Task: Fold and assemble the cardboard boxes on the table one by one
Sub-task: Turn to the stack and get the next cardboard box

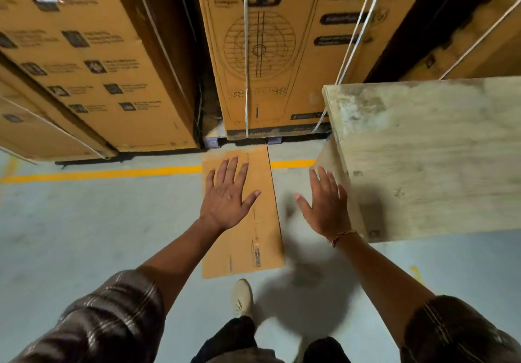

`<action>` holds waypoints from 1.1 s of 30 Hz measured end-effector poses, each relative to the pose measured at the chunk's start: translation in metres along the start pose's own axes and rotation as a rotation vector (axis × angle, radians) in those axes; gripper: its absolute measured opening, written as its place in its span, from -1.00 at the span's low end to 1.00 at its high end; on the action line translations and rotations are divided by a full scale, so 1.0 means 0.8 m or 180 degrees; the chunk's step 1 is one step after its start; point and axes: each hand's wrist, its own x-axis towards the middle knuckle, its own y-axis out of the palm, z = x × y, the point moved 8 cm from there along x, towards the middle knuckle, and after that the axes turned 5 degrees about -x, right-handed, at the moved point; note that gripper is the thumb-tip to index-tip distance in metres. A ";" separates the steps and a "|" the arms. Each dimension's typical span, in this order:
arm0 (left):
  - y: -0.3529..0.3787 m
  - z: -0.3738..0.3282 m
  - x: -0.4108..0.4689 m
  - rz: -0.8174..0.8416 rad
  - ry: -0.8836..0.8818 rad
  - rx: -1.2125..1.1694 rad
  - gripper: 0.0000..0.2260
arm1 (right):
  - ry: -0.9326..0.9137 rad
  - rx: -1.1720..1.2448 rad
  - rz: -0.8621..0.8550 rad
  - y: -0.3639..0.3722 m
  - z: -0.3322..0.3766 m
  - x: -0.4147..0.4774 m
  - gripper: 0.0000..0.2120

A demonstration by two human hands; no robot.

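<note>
Shoe (242, 296): planted on the grey floor, toe aimed at the near short edge of the flat cardboard (253, 249), just short of it.
Left hand (228, 193): out front, palm down, fingers straight and fanned wide, gripping nothing. Overlaps the sheet's left half from this angle. Contact unreadable, and probably hanging above it.
Right hand (327, 204): also fanned wide and empty, bracelet (342, 235) at the wrist. Sits off the sheet's right long edge, in front of the table's near-left side.
Flat cardboard: down on the floor, not on the table. Long axis runs straight away from the feet toward the stacked cartons, near end by the shoe, far end across the yellow line (112, 173).
Deciding relation: sheet lies below and ahead of both sets of fingertips. Left hand nearer, right over it. Right hand beside it, needing a short shift inward.
Likely call: reach down, one hand to each long edge, lift along that axis. Box not yet opened out or folded.
Table (423, 151): pale worn wooden top, just right of the sheet, its corner near the sheet's far right edge.
Strapped cartons (267, 52): tall printed boxes beyond the yellow line, white straps running down them, walling off the far side.
</note>
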 end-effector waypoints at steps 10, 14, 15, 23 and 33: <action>-0.060 -0.337 0.074 -0.0261 0.1398 -0.0036 -0.32 | 0.0900 0.0213 -0.0843 -0.156 -0.247 -0.081 -0.26; -0.041 -0.496 0.076 -0.0229 0.1745 -0.0056 -0.33 | 0.1188 0.0199 -0.1001 -0.204 -0.379 -0.142 -0.28; -0.034 -0.537 0.074 -0.0219 0.1830 -0.0067 -0.32 | 0.1248 0.0229 -0.1050 -0.216 -0.412 -0.159 -0.29; 0.028 -0.834 0.046 -0.0033 0.2448 -0.0109 -0.30 | 0.1915 0.0327 -0.1296 -0.276 -0.656 -0.295 -0.23; 0.114 -1.098 0.096 0.0295 0.2927 -0.0249 -0.34 | 0.2425 0.0435 -0.1157 -0.294 -0.904 -0.341 -0.25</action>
